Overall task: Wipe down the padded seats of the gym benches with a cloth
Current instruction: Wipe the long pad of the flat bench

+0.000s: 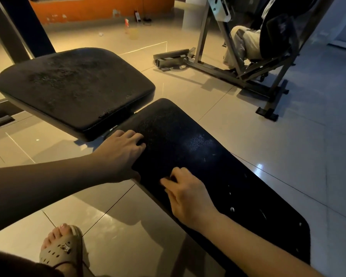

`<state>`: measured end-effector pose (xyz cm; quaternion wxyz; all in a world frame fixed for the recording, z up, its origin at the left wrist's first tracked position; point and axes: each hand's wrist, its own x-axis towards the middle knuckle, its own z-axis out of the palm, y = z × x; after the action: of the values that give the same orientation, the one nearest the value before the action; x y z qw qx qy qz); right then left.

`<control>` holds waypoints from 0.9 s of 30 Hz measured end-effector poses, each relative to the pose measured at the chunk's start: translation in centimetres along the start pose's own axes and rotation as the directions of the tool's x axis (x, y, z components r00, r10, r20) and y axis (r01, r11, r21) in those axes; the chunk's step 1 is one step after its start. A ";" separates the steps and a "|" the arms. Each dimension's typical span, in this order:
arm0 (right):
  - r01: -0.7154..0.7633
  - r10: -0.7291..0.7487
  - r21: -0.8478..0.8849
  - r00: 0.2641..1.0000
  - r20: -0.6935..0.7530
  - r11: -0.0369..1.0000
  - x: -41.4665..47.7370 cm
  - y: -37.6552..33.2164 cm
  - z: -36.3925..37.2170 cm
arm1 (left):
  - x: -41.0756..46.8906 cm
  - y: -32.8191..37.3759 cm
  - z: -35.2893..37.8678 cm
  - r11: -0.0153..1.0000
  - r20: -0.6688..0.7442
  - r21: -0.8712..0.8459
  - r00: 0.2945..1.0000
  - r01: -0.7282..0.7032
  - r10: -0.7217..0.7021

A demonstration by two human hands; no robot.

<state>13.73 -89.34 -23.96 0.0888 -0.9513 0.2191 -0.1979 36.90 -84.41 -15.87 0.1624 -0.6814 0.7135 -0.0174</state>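
Note:
A bench has two black pads. The wide seat pad (74,86) looks dusty and lies at the upper left. The long back pad (248,196) runs from the centre to the lower right and carries white specks. A dark cloth (158,156), hard to tell from the black vinyl, lies on the long pad's near end. My left hand (120,150) is at the pad's left edge, fingers curled onto the cloth and thumb at the rim. My right hand (186,194) is lower on the pad, thumb and forefinger pinching the cloth.
My foot in a beige clog (62,248) stands on the glossy tiled floor below the bench. A grey steel machine frame (242,72) stands at the upper right with a person seated in it. Small items (133,33) lie on the floor by the orange wall.

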 end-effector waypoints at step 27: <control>-0.205 0.191 -0.065 0.966 -0.176 0.977 1.9 2.1 0.9 | -1.7 2.6 1.0 0.987 0.017 0.027 0.987 0.160 -0.161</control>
<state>14.91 -92.01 -24.64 0.0499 -0.9073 0.3278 -0.2586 34.65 -82.41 -17.10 0.1760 -0.7345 0.6545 -0.0333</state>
